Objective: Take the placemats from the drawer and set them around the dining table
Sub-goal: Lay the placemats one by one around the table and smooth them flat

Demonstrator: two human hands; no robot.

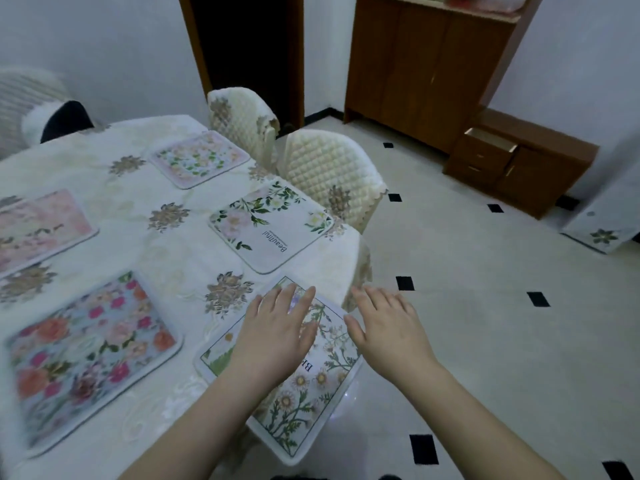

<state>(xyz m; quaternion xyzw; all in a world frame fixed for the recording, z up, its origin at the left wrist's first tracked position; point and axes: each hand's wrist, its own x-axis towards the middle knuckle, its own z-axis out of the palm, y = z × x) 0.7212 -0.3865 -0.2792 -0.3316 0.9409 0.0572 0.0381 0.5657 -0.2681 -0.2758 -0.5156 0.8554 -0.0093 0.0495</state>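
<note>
The desk [145, 188] filled the left half of the frame under a cream embroidered cloth, and five placemats lay on it. Upper right, the tall wooden cabinet [426, 64] stood against the wall, and beside it the low drawer unit [540, 168] had its top drawer [491, 138] pulled open. Two quilted chairs [329, 168] sat tucked at the desk's far edge, centre frame. Lower left lay the bright rose placemat [86, 358], above it at the left edge the pale pink placemat [38, 226]. In the middle sat the white "Beautiful" placemat [273, 226], and behind it the small-flowered placemat [199, 159]. Bottom centre, the daisy placemat [311, 386] lay at the desk's near corner, its lower end overhanging the edge. The left hand [277, 334] rested flat on it, fingers [301, 299] straight and spread, gripping nothing. The right hand [388, 334] hovered just beside the mat's right edge, fingers relaxed and open, holding nothing.
</note>
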